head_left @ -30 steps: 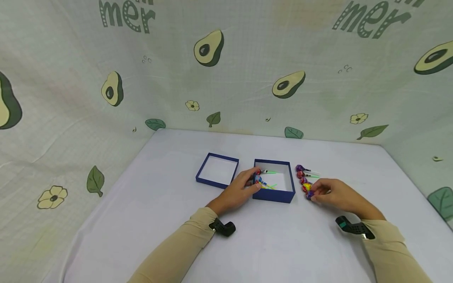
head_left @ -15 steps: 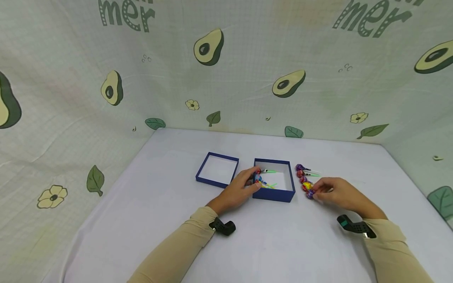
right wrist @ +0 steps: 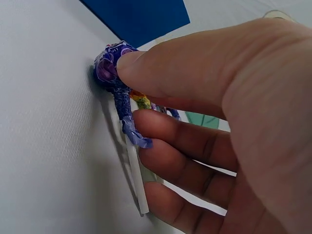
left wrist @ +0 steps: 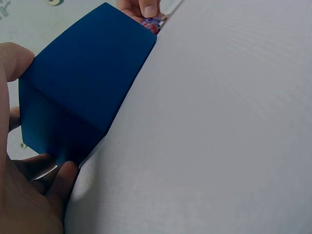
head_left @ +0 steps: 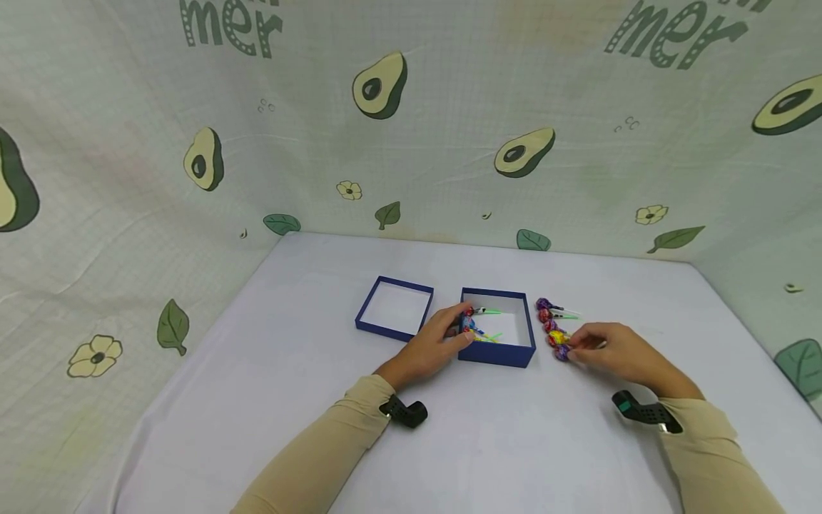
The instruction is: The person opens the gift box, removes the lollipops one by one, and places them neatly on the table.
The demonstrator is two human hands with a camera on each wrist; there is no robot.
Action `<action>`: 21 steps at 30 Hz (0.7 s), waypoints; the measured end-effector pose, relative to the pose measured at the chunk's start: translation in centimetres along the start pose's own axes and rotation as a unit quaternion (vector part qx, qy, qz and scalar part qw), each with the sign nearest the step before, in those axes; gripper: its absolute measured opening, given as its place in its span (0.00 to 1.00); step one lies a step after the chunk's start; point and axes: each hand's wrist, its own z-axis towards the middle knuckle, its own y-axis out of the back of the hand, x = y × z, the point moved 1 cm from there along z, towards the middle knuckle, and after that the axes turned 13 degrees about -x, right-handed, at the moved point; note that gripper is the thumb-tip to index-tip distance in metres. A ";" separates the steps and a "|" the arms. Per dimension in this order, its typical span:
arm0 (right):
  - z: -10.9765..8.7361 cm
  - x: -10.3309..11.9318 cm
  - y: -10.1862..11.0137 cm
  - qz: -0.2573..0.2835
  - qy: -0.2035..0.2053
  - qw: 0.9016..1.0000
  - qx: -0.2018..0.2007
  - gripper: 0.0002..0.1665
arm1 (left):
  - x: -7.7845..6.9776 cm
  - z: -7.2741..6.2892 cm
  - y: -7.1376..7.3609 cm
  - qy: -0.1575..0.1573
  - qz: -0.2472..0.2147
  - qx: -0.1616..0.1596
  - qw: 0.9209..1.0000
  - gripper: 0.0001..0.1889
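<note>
A pale cloth (head_left: 437, 143) printed with avocados and leaves hangs behind and at both sides of a white table (head_left: 501, 442). On the table stands a blue box (head_left: 494, 355), uncovered. The lid (head_left: 385, 333) lies to its left, hollow side up. The left hand (head_left: 427, 350), between the two, hides most of the box's left wall and grips it, thumb at the near-left corner, fingers along the left side. The right hand (head_left: 613, 355) extends from the lower right and grasps a purple lollipop (right wrist: 106, 70), thumb on the wrapped head, lower fingers curled beside the stick. That lollipop is at the near end of a row just right of the box, next to a yellow lollipop (head_left: 556, 340); the right hand obscures nearby sticks. Lollipops inside the box (head_left: 469, 324) lie by its left wall, partly covered; exact count cannot be determined.
</note>
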 end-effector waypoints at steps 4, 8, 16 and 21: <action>-0.2 -0.2 0.1 -0.007 -0.014 1.000 0.009 0.12 | -0.1 0.0 -0.1 0.001 0.001 0.004 1.000 0.34; -0.3 -0.4 0.2 -0.009 -0.013 1.000 0.009 0.11 | -0.1 0.0 -0.1 -0.001 0.004 0.003 1.000 0.34; -0.3 -1.0 0.8 -0.019 0.005 1.000 -0.007 0.07 | 0.0 0.1 0.0 -0.001 0.001 0.003 1.000 0.34; -0.2 -1.1 0.8 -0.018 0.000 1.000 -0.006 0.08 | 0.0 0.1 0.0 0.002 0.002 0.003 1.000 0.34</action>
